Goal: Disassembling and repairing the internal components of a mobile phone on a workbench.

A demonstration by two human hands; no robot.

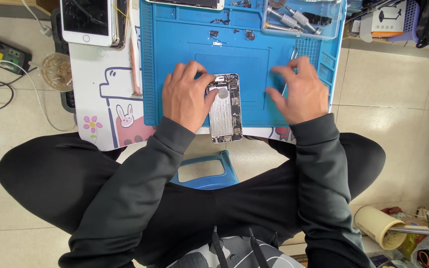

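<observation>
The opened phone (225, 108) lies at the mat's (175, 49) 6 o'clock edge. The left hand (187, 95) rests on its 9 o'clock side, thumb pressing, not clenched. The right hand (298, 92), at 3 o'clock, pinches tweezers (290, 64).

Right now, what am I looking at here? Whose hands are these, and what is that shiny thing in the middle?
This one picture comes from a camera worn on a person's head, looking down at their lap and a small table. Both hands are bare. The left hand rests on an opened phone, its metal insides showing, lying on a blue work mat. The right hand has its fingers spread over the mat by a thin metal tool; I cannot tell if it grips it. A clear tray of screwdrivers and a stack of phones sit farther back.
</observation>
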